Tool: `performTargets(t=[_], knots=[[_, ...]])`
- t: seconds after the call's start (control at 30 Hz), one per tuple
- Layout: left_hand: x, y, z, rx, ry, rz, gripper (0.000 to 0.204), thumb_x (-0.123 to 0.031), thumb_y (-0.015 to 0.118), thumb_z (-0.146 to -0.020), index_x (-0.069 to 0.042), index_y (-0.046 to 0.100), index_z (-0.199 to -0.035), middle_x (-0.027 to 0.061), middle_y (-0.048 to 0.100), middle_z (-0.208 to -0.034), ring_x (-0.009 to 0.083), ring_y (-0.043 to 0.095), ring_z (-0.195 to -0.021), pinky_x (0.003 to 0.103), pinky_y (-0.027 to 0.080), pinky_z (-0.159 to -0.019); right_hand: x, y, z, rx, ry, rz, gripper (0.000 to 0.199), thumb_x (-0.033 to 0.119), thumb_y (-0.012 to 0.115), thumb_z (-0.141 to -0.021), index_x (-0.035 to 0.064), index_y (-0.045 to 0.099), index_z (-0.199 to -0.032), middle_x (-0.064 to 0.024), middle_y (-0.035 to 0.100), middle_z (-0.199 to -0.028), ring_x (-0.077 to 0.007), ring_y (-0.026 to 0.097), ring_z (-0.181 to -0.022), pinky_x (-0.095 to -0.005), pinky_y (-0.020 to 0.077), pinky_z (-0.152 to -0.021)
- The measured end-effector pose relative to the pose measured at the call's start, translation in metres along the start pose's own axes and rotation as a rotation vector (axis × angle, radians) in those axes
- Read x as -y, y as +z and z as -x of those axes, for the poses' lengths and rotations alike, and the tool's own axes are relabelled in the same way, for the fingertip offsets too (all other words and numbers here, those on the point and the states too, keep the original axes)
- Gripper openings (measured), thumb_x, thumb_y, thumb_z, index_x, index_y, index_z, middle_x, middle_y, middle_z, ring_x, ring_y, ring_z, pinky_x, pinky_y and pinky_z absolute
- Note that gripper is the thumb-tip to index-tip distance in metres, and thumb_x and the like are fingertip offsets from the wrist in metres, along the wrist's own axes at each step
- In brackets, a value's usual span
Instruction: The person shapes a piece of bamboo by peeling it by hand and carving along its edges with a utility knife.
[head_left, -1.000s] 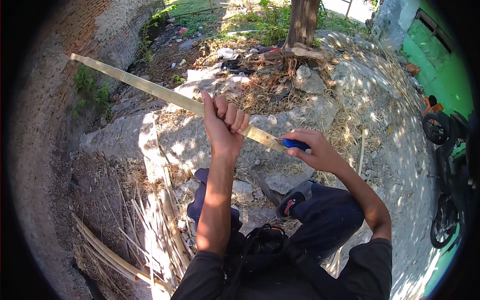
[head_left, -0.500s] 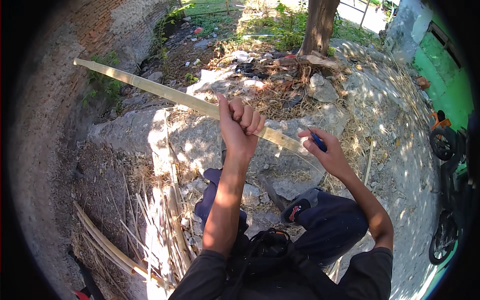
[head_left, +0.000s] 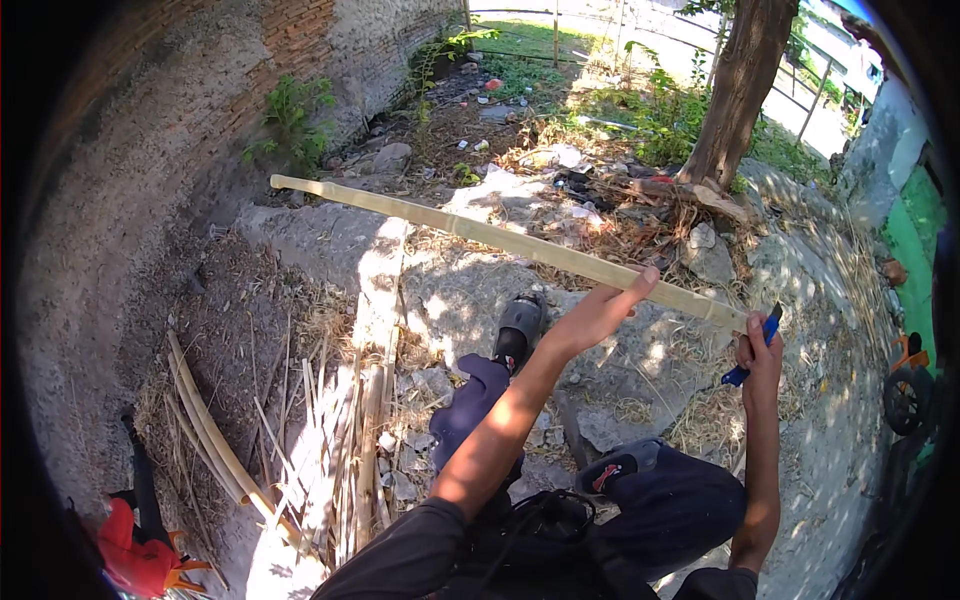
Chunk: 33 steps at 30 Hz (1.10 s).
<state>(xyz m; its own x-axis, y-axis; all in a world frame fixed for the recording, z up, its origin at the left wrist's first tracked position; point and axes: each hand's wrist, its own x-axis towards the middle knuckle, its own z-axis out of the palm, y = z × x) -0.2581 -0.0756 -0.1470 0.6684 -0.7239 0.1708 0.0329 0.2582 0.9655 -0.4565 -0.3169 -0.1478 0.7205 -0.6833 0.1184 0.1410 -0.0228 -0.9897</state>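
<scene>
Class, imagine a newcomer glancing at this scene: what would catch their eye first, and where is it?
First, the long pale strip slanting across the middle, with the left hand gripping it right of its centre. Next, the blue knife in the right hand, by the strip's right end. Then the thick tree trunk at the upper right and the bright red object at the lower left.

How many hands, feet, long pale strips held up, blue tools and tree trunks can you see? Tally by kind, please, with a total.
Hands: 2, left hand and right hand
Feet: 2, left foot and right foot
Held pale strip: 1
Blue tool: 1
Tree trunk: 1
Total: 7
</scene>
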Motion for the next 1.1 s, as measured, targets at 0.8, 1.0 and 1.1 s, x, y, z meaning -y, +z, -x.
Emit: performTargets(t=[0.8,1.0,1.1], knots=[[-0.019,-0.095,0.013,-0.234,0.248,-1.202,0.097,-0.019,0.096,-0.07,-0.025,0.048,-0.154,0.0071,0.046,-0.161,0.0327,0.034,-0.155,0.064,0.018,-0.13,0.084,-0.352,0.086,-0.676,-0.126,0.092,0.03,0.04,0.069,-0.105,0.0105,0.064,-0.1,0.0064,0.046,-0.066,-0.0025,0.031,-0.049,-0.0238,0.0246,-0.047],[0.019,-0.073,0.007,0.078,0.164,-1.327,0.079,-0.018,0.092,-0.072,-0.019,0.057,-0.142,0.0101,0.06,-0.14,0.0324,0.052,-0.141,0.068,0.017,-0.128,0.092,-0.386,0.102,-0.654,-0.132,0.066,0.027,0.036,0.07,-0.105,0.0116,0.064,-0.095,0.0066,0.046,-0.067,-0.0034,0.033,-0.049,-0.0246,0.025,-0.046],[0.029,-0.068,0.002,0.302,0.014,-1.178,0.064,-0.022,0.09,-0.071,-0.015,0.065,-0.129,0.008,0.069,-0.118,0.0308,0.064,-0.122,0.061,0.037,-0.117,0.101,-0.388,0.106,-0.721,-0.106,0.115,0.032,0.04,0.071,-0.104,0.0118,0.064,-0.089,0.0075,0.04,-0.063,-0.0034,0.03,-0.05,-0.0246,0.0235,-0.047]])
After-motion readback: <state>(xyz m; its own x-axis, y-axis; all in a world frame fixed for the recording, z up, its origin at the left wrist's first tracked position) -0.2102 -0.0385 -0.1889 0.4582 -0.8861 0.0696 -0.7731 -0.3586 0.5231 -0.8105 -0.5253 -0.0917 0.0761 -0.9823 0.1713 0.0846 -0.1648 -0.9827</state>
